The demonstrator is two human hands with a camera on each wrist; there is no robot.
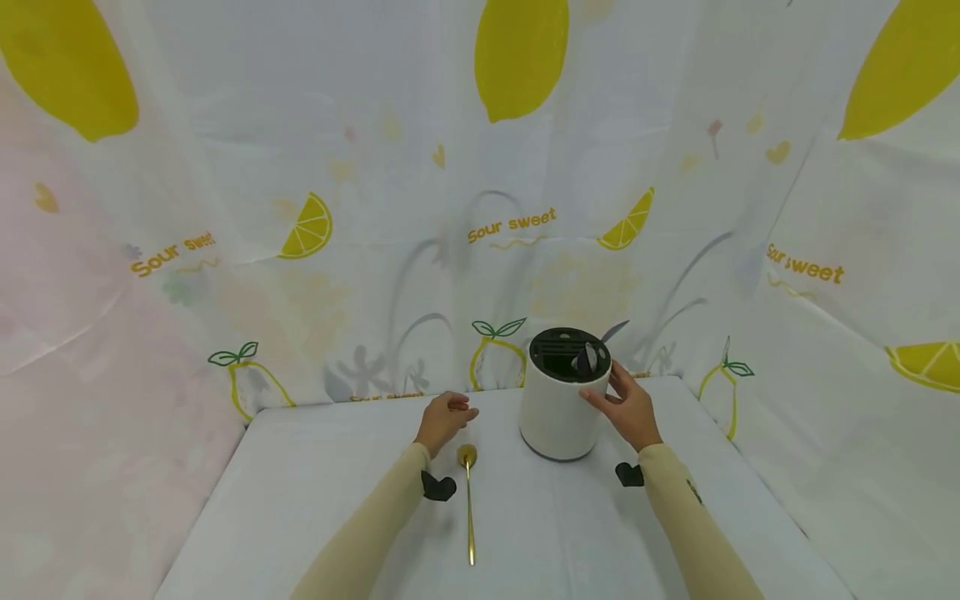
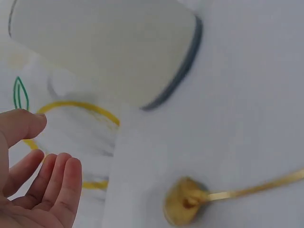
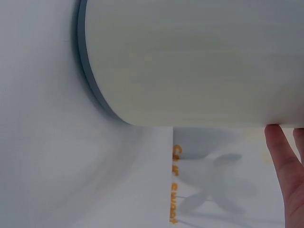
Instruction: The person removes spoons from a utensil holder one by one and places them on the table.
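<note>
White utensil holder (image 1: 557,421) meets the right hand (image 1: 632,412) just below its rim; the thumb lies against the near wall and the fingers, set apart, against the right side, so the hand appears to grip it lightly; the left hand (image 1: 444,423) holds nothing, its fingers loosely bent and the thumb clear of them.

Just beside the left hand lies a gold spoon (image 1: 469,504), bowl away from the person and handle toward them, touching neither hand nor holder; metal utensils (image 1: 617,331) already stand in the holder's dark slotted top (image 1: 562,335); I judge the work part done, with those pieces in and the gold spoon still out.

Both forearms reach forward and slant inward; the left fingers point toward the holder, the right hand angles up and leftward to it; farther out, the holder stands upright on the white-covered table (image 1: 315,500), right of the middle and near the back edge, before a lemon-printed cloth (image 1: 375,175).
</note>
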